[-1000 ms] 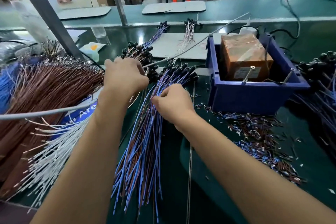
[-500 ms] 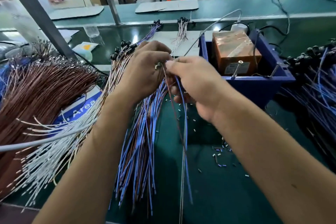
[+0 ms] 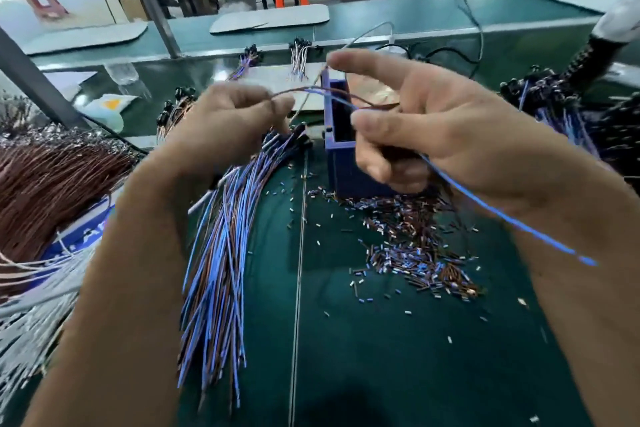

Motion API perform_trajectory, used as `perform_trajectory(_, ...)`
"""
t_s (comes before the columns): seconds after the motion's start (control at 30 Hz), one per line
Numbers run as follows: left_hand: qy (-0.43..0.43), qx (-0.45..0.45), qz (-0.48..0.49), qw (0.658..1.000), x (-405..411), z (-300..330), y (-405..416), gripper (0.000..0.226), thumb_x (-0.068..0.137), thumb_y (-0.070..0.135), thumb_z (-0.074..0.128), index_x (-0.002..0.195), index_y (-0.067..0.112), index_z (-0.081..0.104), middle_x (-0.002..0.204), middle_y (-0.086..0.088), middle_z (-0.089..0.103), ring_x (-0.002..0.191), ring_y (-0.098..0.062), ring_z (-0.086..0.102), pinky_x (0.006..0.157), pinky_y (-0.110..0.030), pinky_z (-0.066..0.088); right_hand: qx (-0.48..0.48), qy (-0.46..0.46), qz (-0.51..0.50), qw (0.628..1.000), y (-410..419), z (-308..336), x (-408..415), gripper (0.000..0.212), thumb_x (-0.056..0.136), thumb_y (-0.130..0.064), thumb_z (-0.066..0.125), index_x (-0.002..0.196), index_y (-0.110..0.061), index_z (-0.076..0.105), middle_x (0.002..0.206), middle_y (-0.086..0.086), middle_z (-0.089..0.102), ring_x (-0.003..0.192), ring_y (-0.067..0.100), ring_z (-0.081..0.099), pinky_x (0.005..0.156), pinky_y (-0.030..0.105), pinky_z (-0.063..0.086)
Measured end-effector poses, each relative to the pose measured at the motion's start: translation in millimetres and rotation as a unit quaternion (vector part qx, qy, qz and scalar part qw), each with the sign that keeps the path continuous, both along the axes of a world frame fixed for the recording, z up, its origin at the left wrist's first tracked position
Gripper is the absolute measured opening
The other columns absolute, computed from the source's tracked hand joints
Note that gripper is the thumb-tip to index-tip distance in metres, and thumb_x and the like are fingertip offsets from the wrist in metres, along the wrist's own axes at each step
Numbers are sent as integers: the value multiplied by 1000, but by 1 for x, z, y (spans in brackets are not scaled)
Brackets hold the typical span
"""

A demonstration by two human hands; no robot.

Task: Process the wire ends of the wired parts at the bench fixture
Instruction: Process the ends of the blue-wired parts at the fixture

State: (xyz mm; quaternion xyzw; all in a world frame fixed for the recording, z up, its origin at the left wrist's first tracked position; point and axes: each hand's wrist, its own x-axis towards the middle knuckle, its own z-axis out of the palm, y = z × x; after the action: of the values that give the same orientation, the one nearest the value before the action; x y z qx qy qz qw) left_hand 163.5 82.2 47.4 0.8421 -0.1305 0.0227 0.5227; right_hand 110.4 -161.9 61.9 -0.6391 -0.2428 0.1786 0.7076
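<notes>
L hand [image 3: 225,121] pinches one wired part [image 3: 322,94], wires running across to R hand [image 3: 408,128] w/ curled grip, nearest the blue fixture box [image 3: 341,163]

Left hand [image 3: 228,121], right hand [image 3: 415,128] apparently pinch wire pair [image 3: 332,94].

Both my forearms are up in front of me, bare, hands raised close together. My left hand [image 3: 232,125] is curled into a loose fist, back facing me, thumb and fingertip pinching the wire pair [image 3: 332,94]. My right hand [image 3: 426,128] is side-on, index finger sticking straight out, thumb pressed across the same pair, other 3 fingers curled under.
</notes>
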Motion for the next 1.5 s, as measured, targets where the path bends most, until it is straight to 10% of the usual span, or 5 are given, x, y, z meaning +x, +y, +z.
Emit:
perform_trajectory(0.33, 215, -326, -210, 896, -28, -38, -47, 44, 93, 55, 55, 63, 22, 51, 60, 6, 12, 49, -10, 8, 45, -23, 12, 487, 195, 142, 839, -57, -42, -10, 59, 91, -37, 22, 128, -1, 51, 100, 15, 58, 55, 13, 38, 45, 24, 33)
perform_trajectory(0.93, 77, 334, 245, 907, -49, -65, -46, 53, 104, 55, 42, 82, 11, 62, 85, -16, 67, 83, -36, 57, 72, -42, 44, 309, 166, 185, 918, -26, -71, -5, 39, 96, -25, 35, 84, -2, 65, 67, 11, 60, 51, 14, 42, 37, 21, 29)
perform_trajectory(1.1, 221, -178, 278, 918, -52, -59, -57, 27, 105, 7, 36, 82, 9, 51, 62, -15, 67, 45, -18, 53, 47, -31, 58, 455, 213, 215, 837, -14, -86, -7, 39, 86, -10, 34, 107, 6, 62, 83, 19, 65, 56, 19, 49, 39, 24, 34)
perform_trajectory(1.27, 188, -640, 272, 694, -51, -47, -49, 26, 103, 11, 40, 79, 9, 49, 84, -21, 72, 74, -28, 71, 76, -41, 65, 445, 153, 195, 861, -19, -103, -10, 33, 99, 7, 49, 131, 5, 55, 106, 17, 72, 66, 16, 63, 44, 21, 39)
perform_trajectory(1.5, 136, -751, 149, 629, -42, -38, -48, 41, 110, 14, 34, 72, 11, 47, 60, 2, 41, 43, -10, 25, 38, -19, 22, 290, 68, 155, 942, -38, -113, -8, 48, 111, -38, 38, 137, -7, 64, 84, 6, 76, 57, 10, 58, 41, 21, 37)
